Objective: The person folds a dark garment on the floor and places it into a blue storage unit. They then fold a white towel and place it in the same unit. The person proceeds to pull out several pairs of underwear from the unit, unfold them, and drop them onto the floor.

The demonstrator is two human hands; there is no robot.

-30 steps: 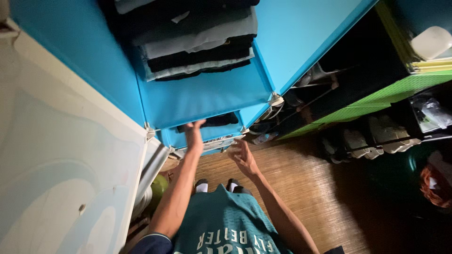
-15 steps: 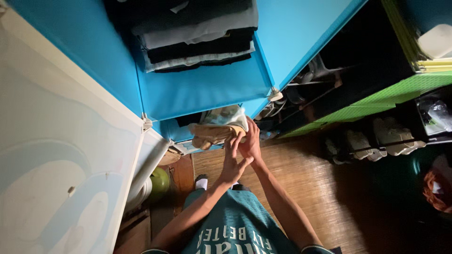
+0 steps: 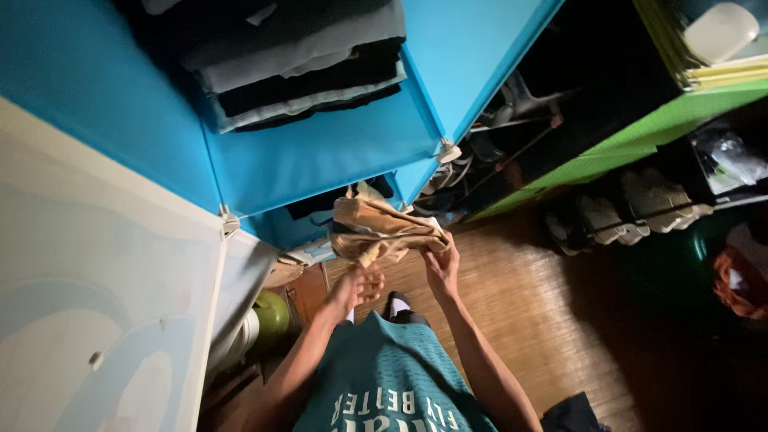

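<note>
A tan folded garment [image 3: 382, 229] hangs in front of the lower cubby of a blue fabric wardrobe [image 3: 320, 156]. My right hand [image 3: 442, 264] grips its right edge. My left hand [image 3: 358, 286] holds it from below at the left, fingers curled into the cloth. On the wardrobe's upper shelf lies a stack of folded dark and grey clothes [image 3: 296, 68]. More dark clothes show inside the lower cubby behind the garment.
A white panel [image 3: 96, 296] stands at the left. A green round object [image 3: 270, 316] sits on the wooden floor [image 3: 520, 320]. At the right is a green shelf [image 3: 640, 140] with shoes [image 3: 632, 212] under it. A red-brown thing [image 3: 740, 280] lies at the far right.
Both hands reached into the lower cubby, took hold of the tan garment and pulled it out toward me. The view has shifted slightly.
</note>
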